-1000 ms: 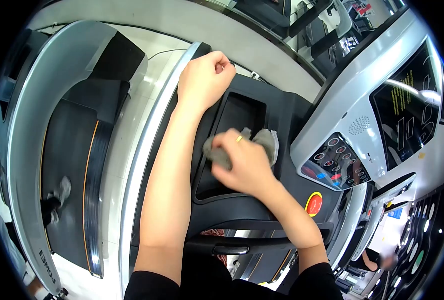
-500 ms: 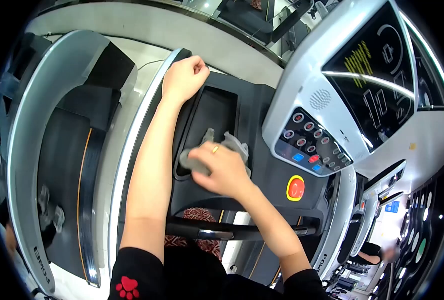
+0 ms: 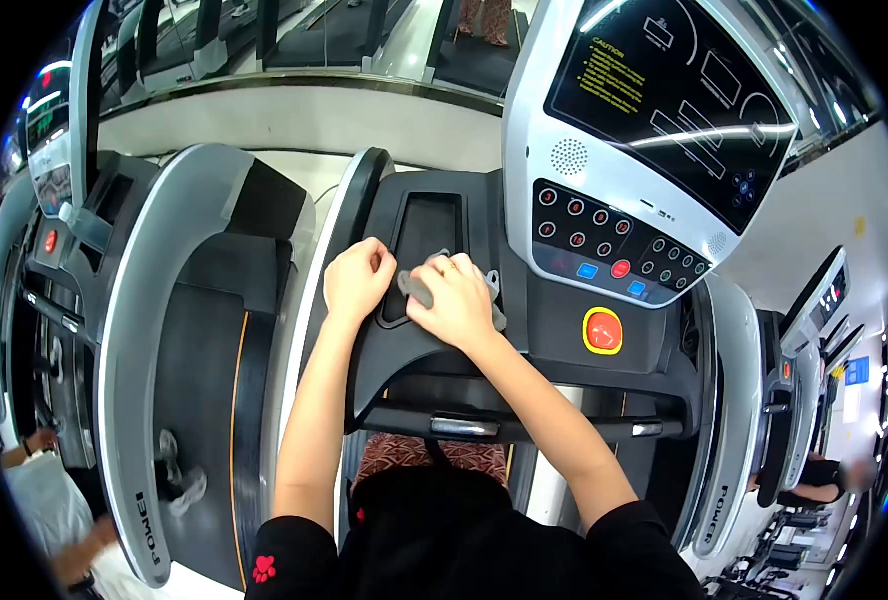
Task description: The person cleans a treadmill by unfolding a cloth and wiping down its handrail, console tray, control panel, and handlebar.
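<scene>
On the far left, another person's arm (image 3: 82, 552) shows beside the neighbouring treadmill (image 3: 124, 400), well apart from your own hands.

Next comes your left hand (image 3: 357, 280), and this is the clearest change: it has come down from near the far end of the tray (image 3: 430, 220) to beside its nearer part, close to your right hand. Its fingers are curled in, pressed together in a loose fist, with nothing seen between them. You may be using it to brace yourself, but whether it bears on the surface (image 3: 554, 305) you cannot tell from here.

To its right, the grey cloth (image 3: 416, 289) is bunched over the near part of the tray and past its right edge, partly hidden under your right hand (image 3: 456, 300). The fingers there are bent over the cloth, pinching it in a bundle, as they were a moment ago. So the shift seems to change your support rather than your hold on the cloth, and it leaves both hands working close together.

Further right, the red button (image 3: 602, 331) sits apart from your hand and the cloth. Your view has turned too, so the keypad (image 3: 619, 240) and the screen (image 3: 679, 95) now show more squarely above it.
</scene>
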A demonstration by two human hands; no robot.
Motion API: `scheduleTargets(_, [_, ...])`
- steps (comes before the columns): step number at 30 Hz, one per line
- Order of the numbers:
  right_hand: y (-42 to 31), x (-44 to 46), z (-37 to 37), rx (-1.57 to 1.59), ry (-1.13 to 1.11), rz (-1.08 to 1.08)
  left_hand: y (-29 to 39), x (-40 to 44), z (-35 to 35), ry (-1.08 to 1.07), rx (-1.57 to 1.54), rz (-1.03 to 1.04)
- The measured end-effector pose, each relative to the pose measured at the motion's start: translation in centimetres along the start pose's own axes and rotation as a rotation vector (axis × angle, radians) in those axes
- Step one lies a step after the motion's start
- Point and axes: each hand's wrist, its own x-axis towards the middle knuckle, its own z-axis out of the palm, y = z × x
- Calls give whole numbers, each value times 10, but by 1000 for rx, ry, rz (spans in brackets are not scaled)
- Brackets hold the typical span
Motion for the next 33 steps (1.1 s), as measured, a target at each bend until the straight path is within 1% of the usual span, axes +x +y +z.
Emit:
scheduleTargets(1, [-2,-1,-3,-14,62,-137,0,-1,2,2,23,-2])
scheduleTargets(2, [-6,-4,-4,-13,87,-219,-1,1,5,9,43,-7])
scheduleTargets(4, [-13,-18,2,52,-134,-215,0,1,3,-15,36,-23])
scheduleTargets(6, [-15,-23,1,21,-101,-243,-2,7,2,-40,27,-37])
scheduleTargets(8, [-15,-24,-2,7,-59,-282,-2,13,0,-55,-48,-93])
scheduleTargets(9, [-14,-23,-1,25,-14,-252,-3,15,-1,-92,-59,-105])
scheduleTargets(10, [-13,-24,2,45,60,-149,-3,16,-2,-91,-59,-99])
scheduleTargets(12, [-19,-23,10,23,198,176,-2,16,-3,-102,-68,-110])
scheduleTargets(13, [-27,-25,10,35,226,212,-2,16,-3,-97,-73,-106])
scheduleTargets(14, [-35,-30,13,18,180,112,-3,15,-3,-102,-71,-106])
scheduleTargets(16, [-54,-44,11,-4,-23,-144,0,16,-3,-102,-35,-100])
scheduleTargets(17, [-56,-47,12,25,-10,-262,-1,15,-2,-106,-38,-98])
scheduleTargets(18, [-54,-46,11,20,-10,-260,-1,15,-2,-119,-13,-88])
scheduleTargets(20, [-45,-38,4,-18,-46,-129,-2,13,-1,-131,10,-79])
scheduleTargets(22, [-30,-29,-2,-116,-26,12,-3,11,-3,-154,11,-43])
scheduleTargets(24, [-20,-28,-4,-157,15,110,-1,9,-5,-161,8,-54])
scheduleTargets(28, [-13,-35,-16,-73,-3,122,-1,7,-6,-127,-38,-19])
scheduleTargets(30, [1,-32,-24,-146,60,159,-1,6,-5,-133,-60,-20])
scheduleTargets(32, [21,-27,-30,-238,11,257,-1,4,-6,-119,-68,-14])
scheduleTargets(33, [23,-24,-34,-192,21,213,-1,4,-6,-142,-66,-25])
